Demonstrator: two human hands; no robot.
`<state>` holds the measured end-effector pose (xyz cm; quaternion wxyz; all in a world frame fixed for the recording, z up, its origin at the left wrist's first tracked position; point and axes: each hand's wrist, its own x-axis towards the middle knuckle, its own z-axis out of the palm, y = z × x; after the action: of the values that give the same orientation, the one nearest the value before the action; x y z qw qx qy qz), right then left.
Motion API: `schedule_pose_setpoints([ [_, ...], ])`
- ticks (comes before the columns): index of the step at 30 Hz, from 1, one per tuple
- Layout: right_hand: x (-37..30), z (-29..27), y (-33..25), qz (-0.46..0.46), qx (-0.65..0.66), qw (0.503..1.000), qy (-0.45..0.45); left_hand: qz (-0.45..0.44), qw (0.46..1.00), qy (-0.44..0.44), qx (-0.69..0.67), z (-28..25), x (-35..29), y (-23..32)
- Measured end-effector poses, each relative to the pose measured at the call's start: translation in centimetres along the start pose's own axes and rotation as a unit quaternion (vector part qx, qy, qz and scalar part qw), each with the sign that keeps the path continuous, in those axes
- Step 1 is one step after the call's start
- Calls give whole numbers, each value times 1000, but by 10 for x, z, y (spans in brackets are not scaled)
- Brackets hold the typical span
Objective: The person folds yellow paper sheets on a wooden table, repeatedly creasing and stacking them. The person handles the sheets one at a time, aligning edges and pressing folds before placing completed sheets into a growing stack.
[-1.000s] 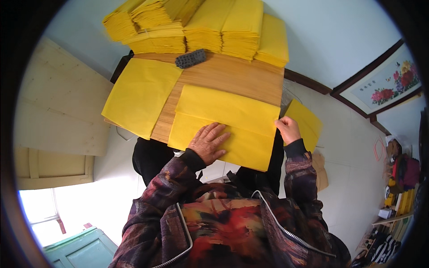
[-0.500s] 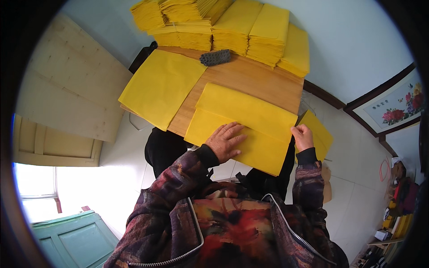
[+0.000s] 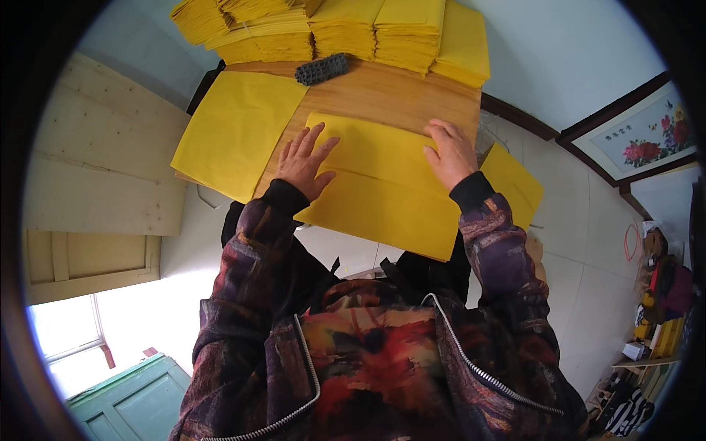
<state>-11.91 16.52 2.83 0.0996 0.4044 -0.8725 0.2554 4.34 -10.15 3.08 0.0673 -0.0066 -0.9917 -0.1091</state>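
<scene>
In the head view, a folded yellow sheet [image 3: 390, 209] is seen at the centre of the frame, laid on the wooden counter [image 3: 397, 95]. The left hand [image 3: 302, 165] is spread over its left edge, fingers apart. The right hand [image 3: 451, 157] is held at its upper right corner, fingers curled; whether anything is pinched cannot be told. Yellow stacks [image 3: 408, 33] are lined up at the top.
</scene>
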Motion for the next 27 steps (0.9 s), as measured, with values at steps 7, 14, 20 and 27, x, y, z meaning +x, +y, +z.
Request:
schedule_pose_setpoints([
  [7,9,21,0,-49,-29,993,-106,-83,996,-21,-30,13,5,-4],
  [14,5,26,2,-91,10,986,-142,-99,989,55,-93,28,-21,-6],
  [20,-1,26,5,-133,-6,982,-131,-95,988,71,-101,30,-22,-6],
  [27,-1,25,8,-146,-19,978,-146,-87,970,126,-186,34,-26,-13],
])
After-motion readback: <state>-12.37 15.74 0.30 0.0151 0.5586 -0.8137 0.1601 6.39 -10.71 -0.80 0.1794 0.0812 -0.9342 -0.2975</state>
